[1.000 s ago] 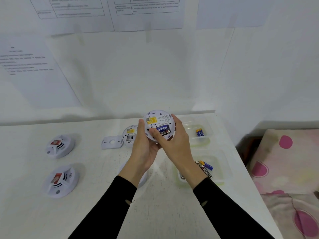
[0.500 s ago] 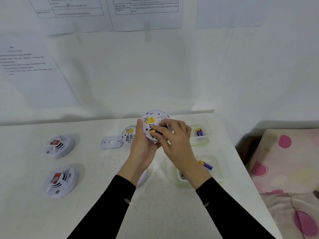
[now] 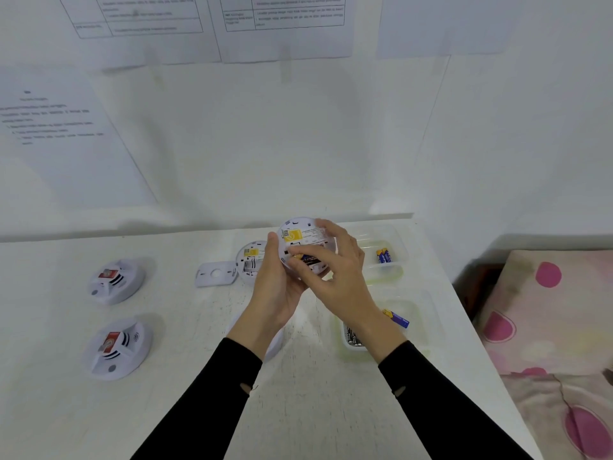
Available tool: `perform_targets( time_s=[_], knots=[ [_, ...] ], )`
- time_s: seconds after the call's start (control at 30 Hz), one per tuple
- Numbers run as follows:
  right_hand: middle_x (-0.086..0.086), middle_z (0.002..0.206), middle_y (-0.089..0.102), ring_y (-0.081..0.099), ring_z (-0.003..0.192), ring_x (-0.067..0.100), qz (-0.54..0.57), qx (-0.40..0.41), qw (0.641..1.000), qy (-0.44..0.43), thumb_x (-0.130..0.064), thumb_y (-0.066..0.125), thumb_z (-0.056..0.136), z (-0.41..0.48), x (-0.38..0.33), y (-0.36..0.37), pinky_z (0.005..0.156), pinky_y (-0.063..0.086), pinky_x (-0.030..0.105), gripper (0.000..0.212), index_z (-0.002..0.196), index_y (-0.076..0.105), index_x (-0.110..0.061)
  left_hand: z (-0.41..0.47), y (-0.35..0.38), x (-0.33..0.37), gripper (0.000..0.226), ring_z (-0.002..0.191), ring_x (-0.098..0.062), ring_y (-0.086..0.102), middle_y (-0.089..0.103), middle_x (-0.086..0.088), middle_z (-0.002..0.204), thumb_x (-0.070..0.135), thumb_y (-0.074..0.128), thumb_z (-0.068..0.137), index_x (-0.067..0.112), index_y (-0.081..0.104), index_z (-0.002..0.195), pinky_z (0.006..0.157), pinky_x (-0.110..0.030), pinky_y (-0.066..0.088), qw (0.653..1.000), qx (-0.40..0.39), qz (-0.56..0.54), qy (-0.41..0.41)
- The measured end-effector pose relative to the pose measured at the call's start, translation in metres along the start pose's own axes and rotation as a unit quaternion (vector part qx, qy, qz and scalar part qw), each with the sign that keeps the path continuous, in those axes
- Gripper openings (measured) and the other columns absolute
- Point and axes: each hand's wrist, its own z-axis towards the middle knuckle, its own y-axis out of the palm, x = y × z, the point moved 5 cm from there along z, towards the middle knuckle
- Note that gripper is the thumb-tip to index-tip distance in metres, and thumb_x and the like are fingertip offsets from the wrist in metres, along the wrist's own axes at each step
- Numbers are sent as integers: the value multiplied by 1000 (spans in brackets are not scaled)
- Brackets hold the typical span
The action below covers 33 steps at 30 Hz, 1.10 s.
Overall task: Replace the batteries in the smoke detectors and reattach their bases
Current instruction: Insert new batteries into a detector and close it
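White walls hung with printed sheets [image 3: 285,24] back a pale, lightly speckled table [image 3: 315,393] where a person services smoke detectors. Raised above the tabletop, one round white plastic detector [image 3: 303,239] sits back-side up in the left hand [image 3: 277,293], whose fingers are wrapped around its rim; the right hand [image 3: 335,270] has thumb and fingers pinched on a dark battery [image 3: 310,259] at the open compartment. A second opened detector [image 3: 252,260] lies just behind, beside a flat loose base plate [image 3: 214,274]. Two closed, vented detectors [image 3: 114,282] rest well to the left. Clear, glossy plastic trays hold blue-and-yellow cylindrical cells [image 3: 383,255] on the right. Judged from here, the slick cell could slip from the pinch, or go in the wrong way round, if pressed without checking polarity.
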Motion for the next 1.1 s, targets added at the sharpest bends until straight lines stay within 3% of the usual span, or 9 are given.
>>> perform_targets(
  time_s=[0.1, 0.17, 0.33, 0.47, 0.57, 0.77, 0.93, 1.03, 1.1],
  knots=[
    [-9, 149, 30, 24, 134, 7, 66, 18, 995, 77, -37, 75, 79, -1, 2, 0, 104, 25, 9, 16, 95, 74, -35, -1, 4, -3, 66, 117, -31, 66, 67, -19, 126, 54, 21, 105, 6, 51, 138, 95, -43, 56, 1000, -4, 12, -2],
    [-6, 148, 30, 29, 134, 8, 124, 22, 984, 126, -29, 81, 76, -2, 6, 1, 97, 32, 3, 36, 108, 65, -33, -1, 5, -3, 61, 115, -32, 66, 68, -19, 125, 52, 23, 105, 9, 52, 138, 93, -44, 57, 1000, -2, 3, 4],
    [3, 123, 60, 66, 107, 16, 400, 4, 846, 352, -6, 87, 64, -6, 25, 12, 89, 54, 29, 89, 134, 37, -30, -1, 5, -5, 55, 108, -33, 69, 70, -18, 121, 49, 30, 105, 10, 54, 136, 89, -46, 58, 1000, 1, -9, 9],
    [13, 115, 69, 66, 109, 29, 479, -30, 790, 381, -1, 84, 65, -6, 34, 20, 87, 55, 33, 67, 125, 57, -7, -1, 4, -8, 50, 112, -34, 67, 72, -15, 116, 47, 30, 105, 12, 60, 125, 89, -45, 58, 1000, -5, -14, 12],
    [16, 116, 69, 66, 109, 29, 499, -35, 774, 389, -4, 87, 61, -7, 38, 24, 93, 53, 38, 71, 125, 58, -3, -1, 3, -10, 49, 114, -35, 67, 72, -16, 116, 46, 31, 105, 11, 61, 123, 94, -48, 56, 1000, -3, -14, 11],
    [10, 109, 72, 70, 100, 24, 426, -30, 825, 370, -5, 85, 67, -6, 27, 31, 84, 57, 33, 61, 121, 57, -7, -2, -12, -5, 55, 116, -35, 65, 68, -18, 124, 50, 32, 104, 11, 56, 134, 92, -48, 57, 1000, 13, -13, 9],
    [-5, 121, 65, 62, 110, 6, 400, -22, 856, 327, -35, 62, 91, 11, 10, 46, 86, 51, 19, 40, 127, 54, -18, -13, -48, 28, 49, 116, -34, 65, 69, -15, 125, 46, 31, 105, 13, 58, 129, 91, -51, 57, 998, 18, -18, 51],
    [-7, 120, 63, 58, 108, 5, 252, -75, 921, 286, -32, 52, 99, 24, 18, 76, 89, 47, 17, 28, 121, 60, -18, -25, -85, 51, 53, 120, -35, 63, 65, -16, 131, 48, 32, 104, 12, 55, 135, 94, -54, 55, 996, 41, -30, 67],
    [-1, 119, 65, 60, 108, 12, 126, -156, 952, 232, -23, 52, 98, 29, 21, 110, 96, 47, 28, 24, 118, 64, -16, -35, -109, 64, 53, 121, -36, 62, 63, -16, 133, 48, 32, 104, 11, 54, 136, 96, -56, 52, 995, 56, -32, 77]
  ],
)
